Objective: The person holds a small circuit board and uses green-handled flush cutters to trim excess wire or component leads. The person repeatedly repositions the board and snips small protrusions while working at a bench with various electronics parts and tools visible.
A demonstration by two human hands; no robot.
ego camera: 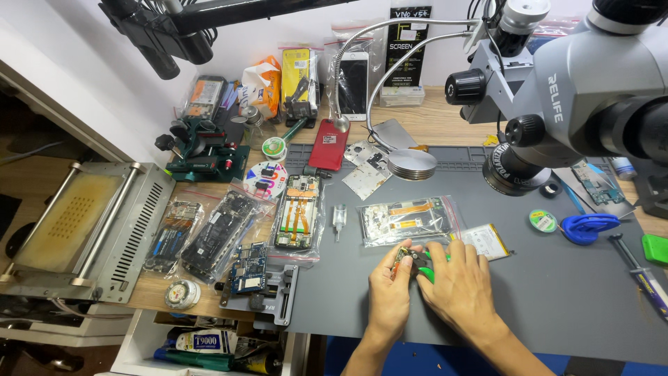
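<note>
**Both hands closed on a small part over the grey mat**

From the head camera, looking down: my left hand holds a small phone part pinched between thumb and fingertips, just above the grey mat near the front of the desk. The part is small and partly hidden by my fingers; what shows is yellowish and dark, with its long axis running roughly away from me, the top tilted a little to the right. The grip is closed tight around it, with no gap that I can see.

My right hand is curled around a green-handled tool, fingers folded shut over the handle. The tool's tip points left and meets the part; the exact contact is hidden by my fingers.

Just beyond my hands lies a clear bag of phone parts, and beside it to the right a flat battery. A small glass bottle stands to the left of the bag. Further left, a bagged phone frame lies lengthwise away from me. The microscope hangs over the right side of the mat.
</note>
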